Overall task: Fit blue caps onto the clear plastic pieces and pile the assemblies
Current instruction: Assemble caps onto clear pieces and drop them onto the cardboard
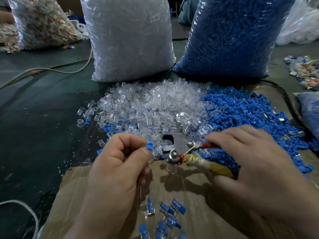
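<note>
My left hand (119, 163) pinches a blue cap (149, 146) between thumb and forefinger, with a clear piece partly hidden beneath it. My right hand (255, 169) grips the taped handles of a metal crimping plier (179, 147), whose jaws point left toward the cap. Beyond the hands lie a heap of clear plastic pieces (155, 107) and, to its right, a heap of blue caps (241, 114). Several finished assemblies (165, 216) lie on the cardboard (198, 195) near the lower edge.
A large bag of clear pieces (129, 38) and a large bag of blue caps (229, 37) stand behind the heaps. A third bag (41, 23) stands far left. A cable (51, 69) runs over the dark mat. Mixed scraps (305, 71) lie at right.
</note>
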